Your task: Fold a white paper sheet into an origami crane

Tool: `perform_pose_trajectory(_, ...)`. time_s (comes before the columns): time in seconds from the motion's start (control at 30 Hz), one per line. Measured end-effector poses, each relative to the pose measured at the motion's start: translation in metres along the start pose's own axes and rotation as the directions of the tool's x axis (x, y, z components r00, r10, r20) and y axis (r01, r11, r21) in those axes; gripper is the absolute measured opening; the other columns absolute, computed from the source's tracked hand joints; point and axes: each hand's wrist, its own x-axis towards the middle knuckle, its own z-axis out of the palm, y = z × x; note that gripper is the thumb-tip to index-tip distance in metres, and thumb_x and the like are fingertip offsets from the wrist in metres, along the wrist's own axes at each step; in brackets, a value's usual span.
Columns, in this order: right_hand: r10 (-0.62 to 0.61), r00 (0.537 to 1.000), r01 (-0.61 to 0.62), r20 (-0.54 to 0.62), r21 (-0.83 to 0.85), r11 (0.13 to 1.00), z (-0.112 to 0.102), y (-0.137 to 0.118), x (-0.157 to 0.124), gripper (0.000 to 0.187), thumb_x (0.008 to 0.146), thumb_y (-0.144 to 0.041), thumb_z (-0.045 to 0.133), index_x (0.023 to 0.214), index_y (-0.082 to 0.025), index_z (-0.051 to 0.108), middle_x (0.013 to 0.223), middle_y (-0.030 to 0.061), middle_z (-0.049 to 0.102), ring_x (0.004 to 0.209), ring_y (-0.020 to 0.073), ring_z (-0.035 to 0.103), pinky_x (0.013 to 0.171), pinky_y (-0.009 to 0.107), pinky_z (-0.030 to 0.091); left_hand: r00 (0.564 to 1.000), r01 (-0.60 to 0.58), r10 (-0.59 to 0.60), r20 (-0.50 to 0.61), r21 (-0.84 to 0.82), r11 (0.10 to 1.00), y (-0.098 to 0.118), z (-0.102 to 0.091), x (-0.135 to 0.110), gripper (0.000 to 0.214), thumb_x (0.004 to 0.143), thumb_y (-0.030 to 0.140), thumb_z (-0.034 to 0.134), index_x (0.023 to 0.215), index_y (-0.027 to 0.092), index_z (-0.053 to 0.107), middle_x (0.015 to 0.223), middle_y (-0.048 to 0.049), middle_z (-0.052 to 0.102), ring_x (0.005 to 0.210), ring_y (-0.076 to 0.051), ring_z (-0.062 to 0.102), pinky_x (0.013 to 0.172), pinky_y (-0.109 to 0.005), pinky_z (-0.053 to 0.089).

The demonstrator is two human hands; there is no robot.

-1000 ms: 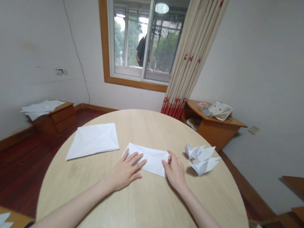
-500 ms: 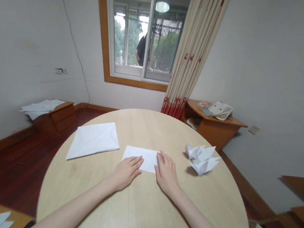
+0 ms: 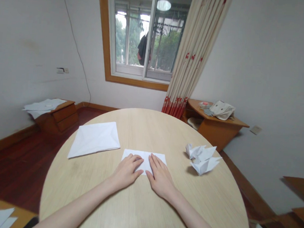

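Observation:
A white sheet of paper (image 3: 145, 164), looking folded into a rectangle, lies flat on the round wooden table (image 3: 144, 211). On its left half rests my left hand (image 3: 128, 171), fingers slightly bent and the thumb apart from them. My right hand (image 3: 161, 176) lies on the right half with fingers stretched out and the thumb at the near edge. A strip of paper shows between the two hands; the parts beneath the palms are hidden. Both hands press down on it from above, and neither wraps round anything.
A stack of white paper (image 3: 96, 140) lies at the table's left. Several folded paper pieces with pointed tips (image 3: 202, 159) sit together at the right. Beyond the table stand a wooden corner cabinet (image 3: 214, 129) carrying a cloth bag and a low drawer unit (image 3: 64, 116) with papers.
My right hand has slid left over the paper, closer to my left hand. The left fingers are more bent now. The paper's far edge sits slightly nearer me.

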Motion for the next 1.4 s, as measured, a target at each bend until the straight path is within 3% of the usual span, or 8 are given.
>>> perform_pose_trajectory(0.2, 0.049, 0.99, -0.048, 0.131, -0.01, 0.999, -0.01, 0.0, 0.003, 0.057, 0.093, -0.036, 0.04, 0.145, -0.013, 0.033, 0.153, 0.0098, 0.026, 0.142, 0.0253, 0.019, 0.116, 0.048, 0.015, 0.999, 0.041, -0.041, 0.035, 0.02, 0.999, -0.01, -0.004, 0.002, 0.05, 0.083, 0.033, 0.066, 0.129, 0.018, 0.053, 0.132, -0.0108, 0.053, 0.118, -0.028, 0.046, 0.1, -0.043, 0.04)
perform_pose_trajectory(0.4, 0.092, 0.966, -0.089, 0.243, -0.024, 0.996, -0.019, 0.001, 0.005, 0.059, 0.094, -0.04, 0.037, 0.147, -0.017, 0.028, 0.156, 0.0064, 0.019, 0.144, 0.0246, 0.013, 0.116, 0.045, 0.011, 0.987, 0.061, -0.063, 0.146, 0.015, 0.998, -0.022, -0.016, 0.003, 0.059, 0.082, 0.039, 0.068, 0.134, 0.018, 0.049, 0.143, -0.0124, 0.044, 0.129, -0.028, 0.039, 0.108, -0.044, 0.031)
perform_pose_trajectory(0.67, 0.031, 0.969, -0.031, 0.244, -0.003, 1.0, -0.016, 0.013, 0.003, 0.053, 0.096, -0.034, 0.029, 0.148, -0.022, 0.026, 0.156, 0.0029, 0.019, 0.144, 0.0189, 0.011, 0.117, 0.045, 0.006, 0.956, 0.091, -0.082, 0.281, -0.019, 0.996, -0.045, -0.029, 0.003, 0.075, 0.08, 0.052, 0.066, 0.14, 0.014, 0.042, 0.15, -0.0184, 0.031, 0.137, -0.031, 0.027, 0.111, -0.044, 0.024)
perform_pose_trajectory(0.9, 0.018, 0.959, -0.028, 0.284, 0.031, 0.999, -0.019, 0.023, 0.002, 0.052, 0.097, -0.033, 0.027, 0.148, -0.023, 0.026, 0.156, 0.0012, 0.017, 0.144, 0.0186, 0.007, 0.117, 0.046, 0.004, 0.947, 0.076, -0.032, 0.321, -0.126, 0.989, -0.064, -0.03, 0.0, 0.085, 0.076, 0.063, 0.063, 0.144, 0.017, 0.037, 0.152, -0.0201, 0.026, 0.14, -0.035, 0.021, 0.112, -0.05, 0.019)
perform_pose_trajectory(1.1, 0.029, 0.942, -0.046, 0.334, 0.044, 0.998, -0.028, 0.036, -0.001, 0.053, 0.096, -0.031, 0.031, 0.148, -0.027, 0.023, 0.157, 0.0004, 0.012, 0.144, 0.0228, -0.001, 0.115, 0.053, 0.002, 0.923, 0.124, -0.054, 0.381, -0.162, 0.979, -0.068, -0.034, -0.001, 0.089, 0.075, 0.063, 0.065, 0.145, 0.018, 0.035, 0.154, -0.019, 0.019, 0.142, -0.035, 0.014, 0.114, -0.05, 0.012)
perform_pose_trajectory(1.4, 0.11, 0.902, -0.11, 0.417, -0.024, 0.994, -0.043, 0.048, -0.005, 0.058, 0.095, -0.031, 0.031, 0.15, -0.025, 0.013, 0.157, 0.0015, -0.002, 0.142, 0.0237, -0.012, 0.115, 0.05, -0.003, 0.904, 0.187, -0.081, 0.419, -0.219, 0.958, -0.068, -0.041, -0.001, 0.094, 0.071, 0.063, 0.069, 0.146, 0.019, 0.032, 0.156, -0.0159, 0.016, 0.143, -0.033, 0.012, 0.115, -0.047, 0.011)
